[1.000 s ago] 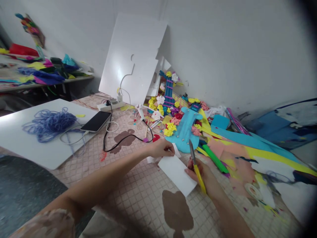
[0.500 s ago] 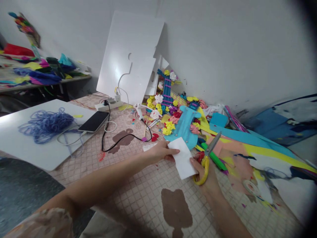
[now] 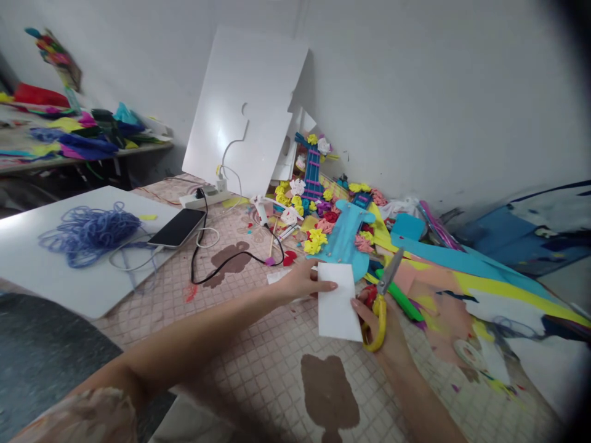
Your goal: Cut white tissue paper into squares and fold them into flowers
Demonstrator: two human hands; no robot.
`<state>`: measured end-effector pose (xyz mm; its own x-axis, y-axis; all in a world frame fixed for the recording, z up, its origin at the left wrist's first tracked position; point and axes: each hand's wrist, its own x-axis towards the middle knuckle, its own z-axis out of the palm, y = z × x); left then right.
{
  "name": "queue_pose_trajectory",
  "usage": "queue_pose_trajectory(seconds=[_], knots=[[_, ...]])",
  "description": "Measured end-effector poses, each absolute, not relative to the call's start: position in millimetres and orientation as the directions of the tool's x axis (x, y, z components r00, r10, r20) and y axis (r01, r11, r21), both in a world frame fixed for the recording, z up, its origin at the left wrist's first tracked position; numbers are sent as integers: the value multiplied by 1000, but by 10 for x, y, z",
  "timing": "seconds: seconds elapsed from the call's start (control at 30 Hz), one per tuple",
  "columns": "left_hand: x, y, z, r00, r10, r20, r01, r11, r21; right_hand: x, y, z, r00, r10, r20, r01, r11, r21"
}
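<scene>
My left hand pinches the left edge of a white rectangular sheet held just above the tiled floor. My right hand grips yellow-handled scissors, their blades pointing up and to the right, and its thumb touches the sheet's right edge. Just beyond the sheet lies a light-blue foam guitar shape with yellow and pink paper flowers around it. A green marker lies to the right of the scissors.
A white board at left carries blue cord and a phone with a cable. A power strip and black wire lie behind. White boards lean on the wall. Coloured foam sheets cover the right.
The white sheet has been lifted and turned from slanted to nearly upright. The scissors swung from pointing up-left to up-right, the grip moving from the blades' base to the handles.
</scene>
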<state>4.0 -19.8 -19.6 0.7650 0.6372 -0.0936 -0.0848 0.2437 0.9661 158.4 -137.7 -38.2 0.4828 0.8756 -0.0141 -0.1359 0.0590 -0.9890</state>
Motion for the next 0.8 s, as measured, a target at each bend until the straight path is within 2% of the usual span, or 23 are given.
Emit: queue_pose_trajectory(seconds=[0.1,0.2,0.4,0.57,0.8], knots=[[62,-294,-177,816,547,-186,-96,445,890,1589,-1371,-376,542,840,34,-138,129,-982],[94,-345,-226,812,524,-256,-60,512,857,1605,-1367,-379,575,817,36,-146,146,-978],[118,-302,-324,721,655,-227,-6,333,943,1586,-1380,-375,555,831,41,-126,133,-983],[102,-286,-294,738,651,-175,2,257,966,1553,-1382,-336,561,827,46,-118,135,-984],[143,-221,-435,797,602,-47,-85,189,978,1577,-1393,-371,544,836,71,-64,126,-990]])
